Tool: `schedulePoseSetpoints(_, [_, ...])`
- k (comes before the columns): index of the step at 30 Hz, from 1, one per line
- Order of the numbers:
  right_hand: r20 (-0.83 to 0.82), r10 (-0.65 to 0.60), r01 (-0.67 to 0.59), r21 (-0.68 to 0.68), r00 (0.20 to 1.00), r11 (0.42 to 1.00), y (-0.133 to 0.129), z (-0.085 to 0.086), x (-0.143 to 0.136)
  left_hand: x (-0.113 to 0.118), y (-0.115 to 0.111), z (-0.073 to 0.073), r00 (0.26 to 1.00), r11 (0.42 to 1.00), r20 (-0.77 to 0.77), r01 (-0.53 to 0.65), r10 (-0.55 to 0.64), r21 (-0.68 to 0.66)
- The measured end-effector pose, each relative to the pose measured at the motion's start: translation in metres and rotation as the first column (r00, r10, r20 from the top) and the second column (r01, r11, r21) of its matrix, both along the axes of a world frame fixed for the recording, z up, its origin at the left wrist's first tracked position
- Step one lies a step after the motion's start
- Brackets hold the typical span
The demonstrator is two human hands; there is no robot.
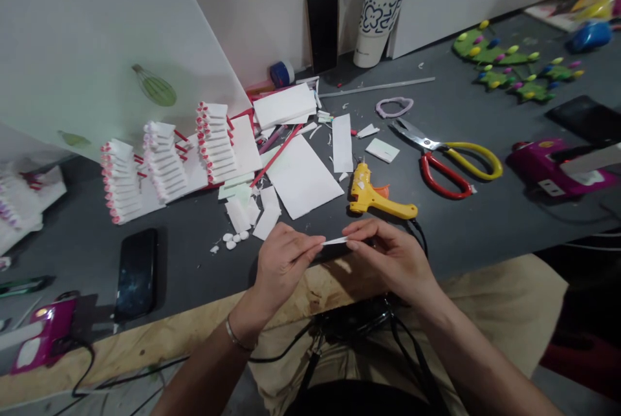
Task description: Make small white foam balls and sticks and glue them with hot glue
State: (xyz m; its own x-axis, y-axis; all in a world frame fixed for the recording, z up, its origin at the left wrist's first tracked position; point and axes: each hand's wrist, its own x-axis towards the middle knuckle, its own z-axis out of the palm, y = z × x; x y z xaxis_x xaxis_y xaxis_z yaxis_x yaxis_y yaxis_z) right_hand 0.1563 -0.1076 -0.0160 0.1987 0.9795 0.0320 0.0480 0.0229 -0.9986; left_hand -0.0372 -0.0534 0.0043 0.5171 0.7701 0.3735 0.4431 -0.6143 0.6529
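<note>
Near the table's front edge, my left hand (286,262) pinches one end of a small, thin white strip (334,241). The other end is pinched between the fingertips of my right hand (388,254). Just beyond my right hand lies a yellow glue gun (371,196) with an orange trigger. White paper pieces (268,212) and several small white round bits (230,244) lie beyond and left of my left hand. A large white sheet (305,176) rests flat behind the hands.
Scissors (429,144) with red and yellow handles lie at right. Rows of white rolled pieces (218,144) stand at left, near a dark phone (137,273). A white tumbler (378,21) and another phone (323,28) lean at the back. Purple devices (548,167) sit at both sides.
</note>
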Motion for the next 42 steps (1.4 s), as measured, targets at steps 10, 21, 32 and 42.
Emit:
schedulePoseSetpoints(10, [-0.29, -0.09, 0.049, -0.145, 0.953, 0.988, 0.005, 0.006, -0.003, -0.001, -0.001, -0.001, 1.0, 0.999, 0.005, -0.022, 0.022, -0.045])
schedulePoseSetpoints(21, [-0.184, -0.132, 0.121, -0.07, 0.974, 0.99, 0.0, 0.017, -0.006, 0.004, -0.003, 0.001, 0.993, 0.948, 0.085, -0.057, 0.087, -0.314])
schedulePoseSetpoints(32, [-0.311, -0.107, 0.098, -0.045, 0.944, 0.994, -0.005, 0.016, -0.012, 0.01, -0.016, 0.008, 0.95, 0.906, 0.21, -0.13, 0.23, -0.402])
schedulePoseSetpoints(42, [-0.296, -0.118, 0.084, -0.124, 0.948, 0.989, -0.007, 0.01, -0.024, 0.025, -0.03, 0.012, 0.92, 0.907, 0.282, -0.146, 0.271, -0.396])
